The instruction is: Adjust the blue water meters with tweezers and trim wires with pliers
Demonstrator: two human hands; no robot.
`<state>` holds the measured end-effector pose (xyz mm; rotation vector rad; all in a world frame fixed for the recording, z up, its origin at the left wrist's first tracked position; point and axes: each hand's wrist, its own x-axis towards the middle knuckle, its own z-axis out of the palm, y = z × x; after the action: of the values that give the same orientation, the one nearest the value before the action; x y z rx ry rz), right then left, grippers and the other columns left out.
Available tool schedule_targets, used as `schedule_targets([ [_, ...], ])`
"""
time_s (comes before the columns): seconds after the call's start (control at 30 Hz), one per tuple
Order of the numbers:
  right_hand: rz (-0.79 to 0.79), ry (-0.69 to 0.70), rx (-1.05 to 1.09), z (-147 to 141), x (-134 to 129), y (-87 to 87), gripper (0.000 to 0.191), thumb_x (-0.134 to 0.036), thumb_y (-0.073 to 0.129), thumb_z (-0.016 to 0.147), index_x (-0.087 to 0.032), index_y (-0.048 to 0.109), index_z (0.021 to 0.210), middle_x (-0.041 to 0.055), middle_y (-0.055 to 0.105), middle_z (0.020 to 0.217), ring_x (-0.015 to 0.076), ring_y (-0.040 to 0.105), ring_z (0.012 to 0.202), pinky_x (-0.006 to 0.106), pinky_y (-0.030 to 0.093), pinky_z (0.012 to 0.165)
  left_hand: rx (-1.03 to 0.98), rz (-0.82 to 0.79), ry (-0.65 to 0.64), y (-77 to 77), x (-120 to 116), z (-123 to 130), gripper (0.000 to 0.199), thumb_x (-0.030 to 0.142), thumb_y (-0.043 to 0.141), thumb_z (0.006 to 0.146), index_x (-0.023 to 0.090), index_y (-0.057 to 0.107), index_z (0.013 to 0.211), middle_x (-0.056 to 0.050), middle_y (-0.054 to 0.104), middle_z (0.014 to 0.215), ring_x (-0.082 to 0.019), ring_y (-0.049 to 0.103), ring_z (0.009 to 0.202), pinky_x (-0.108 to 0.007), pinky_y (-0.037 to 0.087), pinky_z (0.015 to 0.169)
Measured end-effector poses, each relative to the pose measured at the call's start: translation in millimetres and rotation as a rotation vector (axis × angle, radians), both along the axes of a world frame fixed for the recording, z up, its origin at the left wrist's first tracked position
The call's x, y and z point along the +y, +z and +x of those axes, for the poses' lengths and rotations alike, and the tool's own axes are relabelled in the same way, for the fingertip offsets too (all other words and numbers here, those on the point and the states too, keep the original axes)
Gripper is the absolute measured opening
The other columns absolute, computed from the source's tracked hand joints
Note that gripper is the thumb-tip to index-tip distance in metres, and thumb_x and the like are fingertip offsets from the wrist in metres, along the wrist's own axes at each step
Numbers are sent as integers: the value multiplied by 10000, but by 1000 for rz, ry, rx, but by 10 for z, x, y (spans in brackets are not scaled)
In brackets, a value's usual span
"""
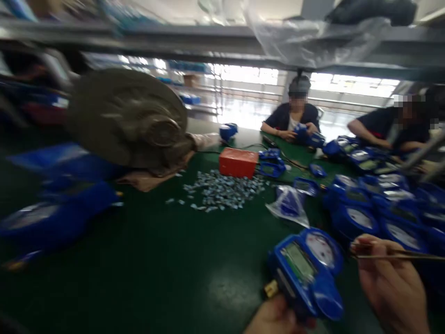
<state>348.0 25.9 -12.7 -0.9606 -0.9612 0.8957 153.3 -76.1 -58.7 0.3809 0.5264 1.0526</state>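
Note:
My left hand (274,315) grips a blue meter (309,273) from below, at the lower right of the head view. The meter has a rectangular display with a green board, a round white dial, a blue lid standing out at its lower end and a brass fitting (271,288) at its side. To the right of it, my right hand (391,278) is closed around slim metal tweezers (403,254), apart from the meter. Motion blur softens the tweezers' ends. A clear bag with dark blue parts (289,202) lies just beyond the meter.
Many blue meters (361,218) crowd the right side; more blurred ones (45,218) lie left. A pile of small pale pieces (222,190) lies before a red box (238,162) on the green table (156,273). A large fan-like object (128,118) stands behind. Two co-workers sit opposite.

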Motion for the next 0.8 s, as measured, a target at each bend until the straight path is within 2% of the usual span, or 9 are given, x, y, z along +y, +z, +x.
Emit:
schedule_targets([
  [0.03, -38, -43, -14, 139, -135, 7, 146, -327, 651, 805, -209, 584, 858, 33, 627, 911, 141, 625, 800, 259, 515, 686, 102, -47, -2, 22, 19, 80, 422, 422, 780, 689, 173, 641, 1001, -108, 657, 937, -195, 598, 722, -363, 428, 752],
  [0.07, -59, -70, -35, 210, -290, 5, 132, -311, 644, 810, -210, 576, 860, 29, 626, 909, 131, 624, 791, 239, 514, 670, 205, -65, 21, 64, 37, 114, 364, 395, 701, 775, 148, 621, 1029, -120, 649, 979, -177, 583, 731, -329, 419, 732],
  [0.1, -58, -89, -76, 220, -457, -12, 120, -303, 629, 822, -208, 569, 867, 27, 627, 898, 127, 623, 779, 230, 517, 652, 275, -60, -15, 112, 59, 111, 321, 344, 631, 834, 128, 596, 1069, -137, 633, 1034, -181, 573, 784, -317, 414, 746],
  [0.2, -78, -60, -292, 23, -933, -161, 93, -274, 585, 850, -203, 563, 907, 26, 645, 818, 133, 631, 705, 227, 527, 585, 316, -24, -97, 205, 128, 26, 253, 266, 500, 908, 123, 562, 1107, -129, 618, 1060, -174, 548, 823, -302, 413, 785],
  [0.3, -63, -78, -377, -220, -1214, -348, 68, -206, 541, 871, -211, 550, 938, 21, 645, 826, 131, 637, 741, 233, 536, 632, 342, 1, -121, 202, 144, -5, 229, 270, 455, 932, 137, 561, 1086, -108, 616, 1022, -188, 539, 872, -303, 416, 807],
  [0.43, 63, -54, -475, -373, -1211, -401, 114, -136, 531, 854, -214, 555, 933, 24, 632, 912, 133, 640, 841, 238, 535, 692, 377, 22, -121, 188, 131, 37, 207, 273, 444, 935, 145, 568, 1040, -93, 607, 1014, -197, 533, 882, -326, 418, 842],
  [0.6, 104, -117, -549, -460, -1091, -326, 157, -93, 514, 849, -206, 552, 951, 10, 623, 903, 117, 635, 840, 226, 527, 713, 389, 66, -129, 191, 140, 41, 217, 282, 420, 942, 142, 570, 1015, -85, 601, 959, -203, 528, 869, -330, 428, 813],
  [0.8, 101, -113, -622, -490, -1102, -361, 147, -97, 513, 852, -197, 556, 952, 12, 616, 899, 113, 637, 825, 214, 528, 699, 355, 95, -130, 123, 125, 30, 227, 281, 433, 935, 132, 552, 1057, -90, 588, 956, -198, 535, 835, -335, 439, 780],
])
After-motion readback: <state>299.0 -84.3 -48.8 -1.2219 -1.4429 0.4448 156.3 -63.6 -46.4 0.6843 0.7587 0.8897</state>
